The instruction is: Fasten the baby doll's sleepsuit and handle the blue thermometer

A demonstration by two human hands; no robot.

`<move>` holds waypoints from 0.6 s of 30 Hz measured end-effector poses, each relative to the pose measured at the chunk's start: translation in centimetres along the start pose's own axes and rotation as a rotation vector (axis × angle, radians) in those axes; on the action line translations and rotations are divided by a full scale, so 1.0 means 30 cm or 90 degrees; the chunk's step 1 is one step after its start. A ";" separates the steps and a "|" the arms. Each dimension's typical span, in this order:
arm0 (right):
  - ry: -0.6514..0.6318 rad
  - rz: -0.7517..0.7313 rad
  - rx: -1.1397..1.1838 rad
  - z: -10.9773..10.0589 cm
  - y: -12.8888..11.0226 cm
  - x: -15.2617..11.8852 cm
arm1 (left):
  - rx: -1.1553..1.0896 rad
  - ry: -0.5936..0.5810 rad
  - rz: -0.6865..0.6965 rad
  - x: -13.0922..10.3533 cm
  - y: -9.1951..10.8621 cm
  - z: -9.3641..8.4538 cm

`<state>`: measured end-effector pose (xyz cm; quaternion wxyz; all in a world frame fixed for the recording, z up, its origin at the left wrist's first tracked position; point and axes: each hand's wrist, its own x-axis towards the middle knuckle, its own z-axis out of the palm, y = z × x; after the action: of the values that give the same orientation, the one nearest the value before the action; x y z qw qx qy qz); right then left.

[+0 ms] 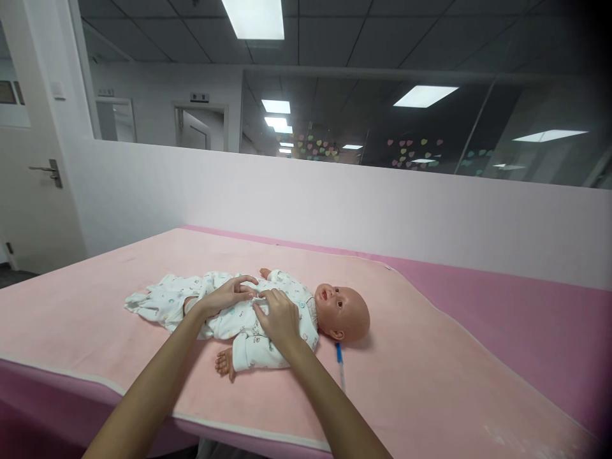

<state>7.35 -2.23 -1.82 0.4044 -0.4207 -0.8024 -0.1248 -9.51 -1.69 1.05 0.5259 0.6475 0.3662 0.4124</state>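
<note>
A baby doll [343, 312] lies on its back across the pink mat, head to the right, dressed in a white patterned outfit [287, 290]. Over the doll's belly, my left hand [228, 296] has its fingers bent towards the front of the outfit. My right hand [280, 315] rests on the chest, thumb and fingers pinching the outfit's fabric close to my left fingertips. The doll's near arm sticks out towards me, its hand [224, 363] on the mat. One bare patch of leg shows beside my left wrist.
A pink mat [430, 382] with a pale edge covers the table. Near the doll's head lies a thin blue-and-white stick [340, 360]. Behind the table stands a white wall [335, 204] with a window above it. A door [38, 178] is at the left.
</note>
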 end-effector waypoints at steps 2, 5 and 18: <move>-0.003 -0.002 0.010 -0.001 0.000 0.000 | -0.009 -0.001 -0.003 -0.001 -0.002 -0.001; -0.005 -0.002 0.016 -0.002 -0.001 0.000 | -0.012 0.000 -0.004 -0.004 0.002 0.002; 0.001 0.000 -0.027 0.006 -0.001 0.000 | -0.030 0.061 0.007 0.003 0.016 0.009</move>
<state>7.23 -2.14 -1.92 0.3956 -0.4293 -0.7994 -0.1422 -9.20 -1.79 1.49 0.5206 0.6166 0.3773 0.4543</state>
